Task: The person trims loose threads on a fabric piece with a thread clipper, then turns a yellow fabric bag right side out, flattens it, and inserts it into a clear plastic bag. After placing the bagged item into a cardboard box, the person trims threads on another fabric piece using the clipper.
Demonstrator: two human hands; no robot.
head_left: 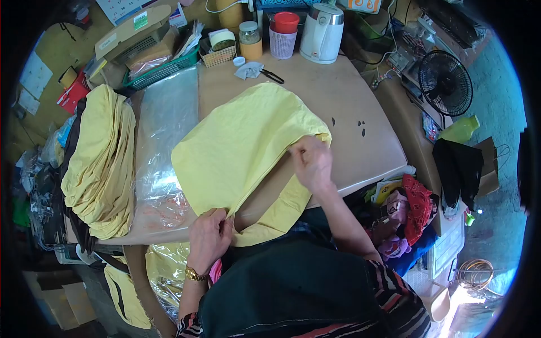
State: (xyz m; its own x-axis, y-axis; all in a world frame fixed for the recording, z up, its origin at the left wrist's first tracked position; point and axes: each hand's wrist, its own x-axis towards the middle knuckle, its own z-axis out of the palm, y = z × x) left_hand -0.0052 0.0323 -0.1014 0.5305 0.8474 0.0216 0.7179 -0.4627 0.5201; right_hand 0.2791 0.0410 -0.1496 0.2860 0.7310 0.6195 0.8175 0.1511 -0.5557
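Observation:
A pale yellow cloth bag [236,141] with a wide strap [276,211] lies spread on the brown table, its strap looping toward my body. My left hand [211,234], a gold watch on its wrist, pinches the bag's near edge where the strap joins. At the right end of the opening, my right hand [313,163] is closed with curled fingers against the cloth edge; the exact grip is partly hidden. Between the bag's edge and the strap, bare tabletop shows through.
Left of the bag are clear plastic sleeves [166,124] and a heap of yellow cloth [101,169]. Black snips [272,76], a jar [251,40] and a white kettle [322,34] stand or lie at the back. A black fan [446,83] is at right.

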